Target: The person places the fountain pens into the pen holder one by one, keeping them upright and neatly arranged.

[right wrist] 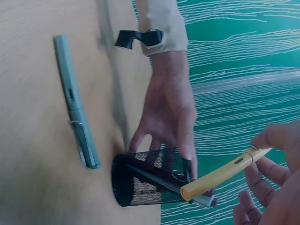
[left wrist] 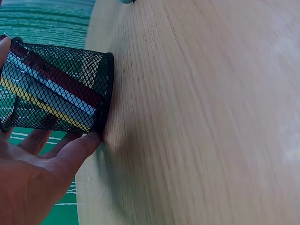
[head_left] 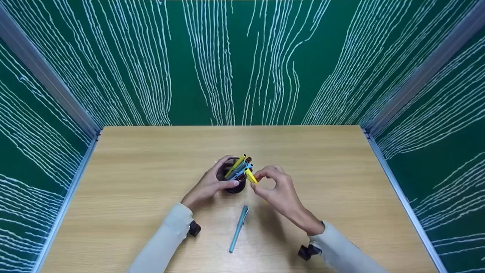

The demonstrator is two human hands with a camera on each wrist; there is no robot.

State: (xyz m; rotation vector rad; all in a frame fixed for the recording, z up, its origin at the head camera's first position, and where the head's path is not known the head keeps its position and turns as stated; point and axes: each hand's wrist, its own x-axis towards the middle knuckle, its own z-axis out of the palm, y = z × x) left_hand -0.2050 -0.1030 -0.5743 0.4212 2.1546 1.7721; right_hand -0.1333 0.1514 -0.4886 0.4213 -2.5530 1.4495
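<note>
My left hand (head_left: 209, 185) grips a black mesh pen holder (left wrist: 56, 84) that stands upright on the table, thumb on the near side and fingers around the far side. Several pens (head_left: 235, 169), yellow, blue and dark, lean inside it toward the right. Just right of the rim, my right hand (head_left: 279, 189) pinches a yellow pen (right wrist: 220, 175) between thumb and fingers. One end of that pen is beside the holder's mouth in the right wrist view. A teal pen (head_left: 238, 229) with a clip lies on the table between the forearms, touched by neither hand.
The wooden table (head_left: 151, 151) carries the holder near its middle. Green panels (head_left: 242, 76) with white wavy lines stand behind it and at both sides, joined by grey metal posts. A dark strap piece (head_left: 308, 251) sits at the right sleeve's cuff.
</note>
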